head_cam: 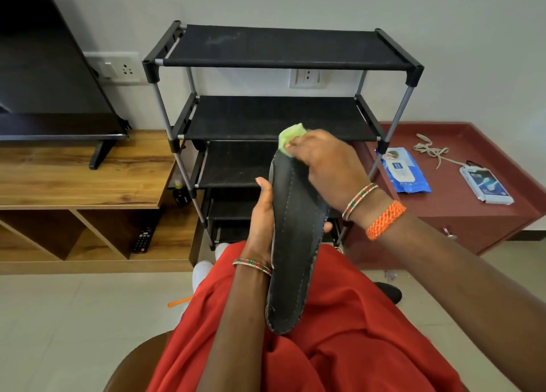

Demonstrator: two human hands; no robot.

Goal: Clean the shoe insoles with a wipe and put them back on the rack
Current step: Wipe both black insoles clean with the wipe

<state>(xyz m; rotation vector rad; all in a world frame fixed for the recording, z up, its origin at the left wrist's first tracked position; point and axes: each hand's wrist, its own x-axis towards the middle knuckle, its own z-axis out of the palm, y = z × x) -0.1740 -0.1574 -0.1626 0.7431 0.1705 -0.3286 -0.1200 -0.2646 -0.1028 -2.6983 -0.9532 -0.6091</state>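
Fingers of the right hand (pixel 328 161) curl over a pale green wipe (pixel 291 139), pressing it onto the far tip of a dark insole (pixel 295 244) held above the person's red-clad lap. Beneath them, the left hand (pixel 261 214) grips the insole's middle from below, thumb up along its near-left edge and fingertips just showing at the opposite edge. Most of the wipe is hidden under the right hand's fingers, and the left palm is covered by the insole. Beyond the fingers stands the black shoe rack (pixel 280 48); its lower tiers are partly blocked by the hands and hard to make out. To the right of the right hand, on a red worktop (pixel 472 214), lie a blue pack of wipes (pixel 406 170), a white packet (pixel 486 186) and a loose cord (pixel 431 152). To the left of the left hand, a remote control (pixel 143 238) lies in a wooden cabinet's open compartment, below a television (pixel 53 75) cut off by the frame.
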